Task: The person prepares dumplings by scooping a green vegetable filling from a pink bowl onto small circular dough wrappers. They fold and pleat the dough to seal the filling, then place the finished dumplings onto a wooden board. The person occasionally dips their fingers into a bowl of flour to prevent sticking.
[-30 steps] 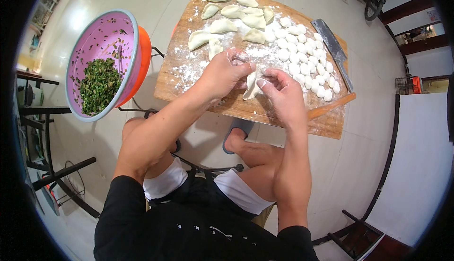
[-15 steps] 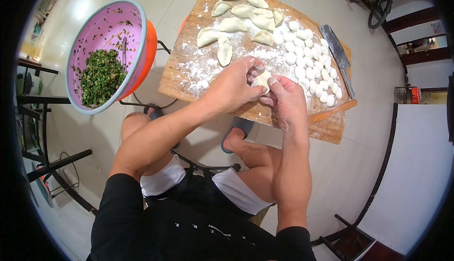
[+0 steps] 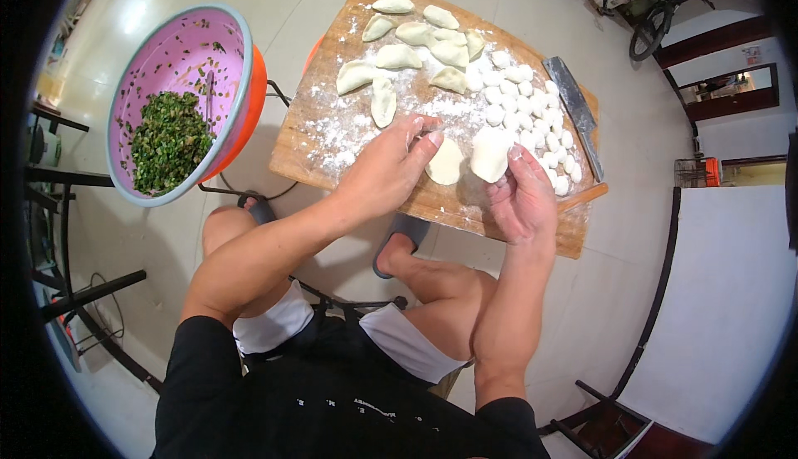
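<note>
My right hand (image 3: 525, 201) pinches a thin, pale dumpling wrapper (image 3: 490, 156) between thumb and fingers, raised over the near part of the floured wooden board (image 3: 312, 139). Another round wrapper (image 3: 446, 163) lies flat on the board between my hands. Close to its left edge is my left hand (image 3: 391, 164), its thumb and fingers apart with nothing seen between them. Several folded dumplings (image 3: 399, 57) rest on the far left and middle of the board. White floured dough pieces (image 3: 532, 114) crowd its right side.
Left of the board stands a pink bowl (image 3: 237, 35) of chopped green filling (image 3: 170, 143), a utensil (image 3: 209, 102) leaning inside. A broad-bladed knife (image 3: 573, 114) lies along the board's right edge, near a rolling pin (image 3: 583, 197) partly hidden by my right hand. Dark-framed furniture (image 3: 91, 293) stands at left.
My hands have moved apart. The wrapper they gripped together has given way to one in my right hand and one lying on the board. The whole view has shifted slightly.
</note>
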Tool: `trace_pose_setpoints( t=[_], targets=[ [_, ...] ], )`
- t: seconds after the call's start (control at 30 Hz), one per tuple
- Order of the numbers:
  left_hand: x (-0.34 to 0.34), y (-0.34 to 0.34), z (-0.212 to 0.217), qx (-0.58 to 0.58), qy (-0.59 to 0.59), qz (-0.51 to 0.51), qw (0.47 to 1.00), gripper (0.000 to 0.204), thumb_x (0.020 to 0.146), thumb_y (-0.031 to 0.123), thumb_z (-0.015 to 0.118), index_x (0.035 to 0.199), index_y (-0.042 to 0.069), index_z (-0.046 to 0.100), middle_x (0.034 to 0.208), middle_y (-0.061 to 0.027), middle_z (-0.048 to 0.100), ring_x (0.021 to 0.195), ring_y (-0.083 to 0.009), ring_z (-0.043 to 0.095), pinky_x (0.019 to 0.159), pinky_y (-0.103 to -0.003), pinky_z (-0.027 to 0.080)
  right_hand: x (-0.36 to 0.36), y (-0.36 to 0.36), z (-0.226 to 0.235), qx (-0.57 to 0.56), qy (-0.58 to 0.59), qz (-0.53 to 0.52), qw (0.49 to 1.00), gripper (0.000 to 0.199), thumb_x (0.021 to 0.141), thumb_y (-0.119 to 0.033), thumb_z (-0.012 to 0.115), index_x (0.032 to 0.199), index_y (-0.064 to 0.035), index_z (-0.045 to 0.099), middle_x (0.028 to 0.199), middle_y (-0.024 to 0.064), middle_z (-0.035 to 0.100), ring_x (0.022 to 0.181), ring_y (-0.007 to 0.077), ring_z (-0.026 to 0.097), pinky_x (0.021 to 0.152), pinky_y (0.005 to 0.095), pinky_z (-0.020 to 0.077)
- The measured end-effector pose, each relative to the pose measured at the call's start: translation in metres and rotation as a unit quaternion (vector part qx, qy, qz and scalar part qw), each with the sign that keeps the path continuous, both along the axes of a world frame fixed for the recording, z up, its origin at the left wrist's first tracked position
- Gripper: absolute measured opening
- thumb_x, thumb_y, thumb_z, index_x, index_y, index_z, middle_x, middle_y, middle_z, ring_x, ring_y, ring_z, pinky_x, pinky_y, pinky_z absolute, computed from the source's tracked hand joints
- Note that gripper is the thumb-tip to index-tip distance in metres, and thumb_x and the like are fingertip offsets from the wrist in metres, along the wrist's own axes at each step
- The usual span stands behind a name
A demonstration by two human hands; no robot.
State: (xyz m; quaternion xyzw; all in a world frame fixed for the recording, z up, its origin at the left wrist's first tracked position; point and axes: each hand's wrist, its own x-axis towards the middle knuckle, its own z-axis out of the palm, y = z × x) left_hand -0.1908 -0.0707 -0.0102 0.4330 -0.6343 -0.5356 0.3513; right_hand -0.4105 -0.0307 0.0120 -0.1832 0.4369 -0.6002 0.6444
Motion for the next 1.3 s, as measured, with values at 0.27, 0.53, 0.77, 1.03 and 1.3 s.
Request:
trace_pose_setpoints(
  t=[0.27, 0.53, 0.77, 1.03, 1.3],
  targets=[
    [-0.006, 0.005, 0.003, 0.236, 0.142, 0.028, 0.961, 0.05, 0.108, 0.035, 0.046, 0.145, 0.002, 0.04, 0.128, -0.0107, 0.059, 0.115, -0.0166, 0.058, 0.092, -0.03, 0.05, 0.018, 0.001, 0.003, 0.004, 0.133, 0.004, 0.991, 0.024, 0.102, -0.013, 0.057, 0.118, 0.0023, 0.064, 0.107, 0.0108, 0.071, 0.091, 0.0198, 0.07, 0.077, 0.0319, 0.0592],
    [-0.003, 0.004, 0.015, 0.44, 0.536, -0.029, 0.719, 0.045, 0.111, 0.037, 0.035, 0.143, 0.006, 0.041, 0.139, -0.0099, 0.053, 0.125, -0.0223, 0.054, 0.106, -0.041, 0.045, 0.062, 0.018, 0.024, -0.152, 0.556, 0.042, 0.816, 0.024, 0.093, -0.006, 0.061, 0.114, 0.0028, 0.069, 0.111, 0.0191, 0.07, 0.102, 0.0273, 0.068, 0.092, 0.034, 0.0509],
    [0.006, 0.002, 0.009, 0.457, 0.532, -0.016, 0.713, 0.045, 0.111, 0.03, 0.028, 0.144, 0.002, 0.039, 0.141, -0.0139, 0.052, 0.128, -0.0273, 0.054, 0.109, -0.045, 0.044, 0.06, 0.0, 0.026, -0.37, 0.689, 0.21, 0.587, 0.047, 0.089, -0.018, 0.067, 0.134, -0.0045, 0.059, 0.135, 0.0225, 0.059, 0.13, 0.0375, 0.052, 0.111, 0.0457, 0.0382],
    [0.006, -0.007, 0.01, 0.444, 0.538, 0.012, 0.716, 0.045, 0.111, 0.028, 0.028, 0.142, -0.003, 0.04, 0.139, -0.0168, 0.053, 0.128, -0.0292, 0.054, 0.111, -0.047, 0.043, 0.062, -0.012, 0.02, -0.31, 0.74, 0.048, 0.595, 0.054, 0.088, -0.021, 0.068, 0.136, 0.0016, 0.055, 0.138, 0.025, 0.055, 0.131, 0.0425, 0.049, 0.112, 0.0502, 0.036],
    [0.007, -0.007, 0.005, 0.436, 0.558, 0.035, 0.705, 0.047, 0.111, 0.032, 0.03, 0.141, -0.002, 0.043, 0.138, -0.017, 0.054, 0.126, -0.0298, 0.055, 0.11, -0.045, 0.045, 0.076, -0.013, 0.015, -0.274, 0.818, 0.093, 0.498, 0.071, 0.08, -0.029, 0.073, 0.14, 0.0014, 0.05, 0.15, 0.0223, 0.046, 0.141, 0.0408, 0.039, 0.117, 0.0574, 0.0261]
  ],
)
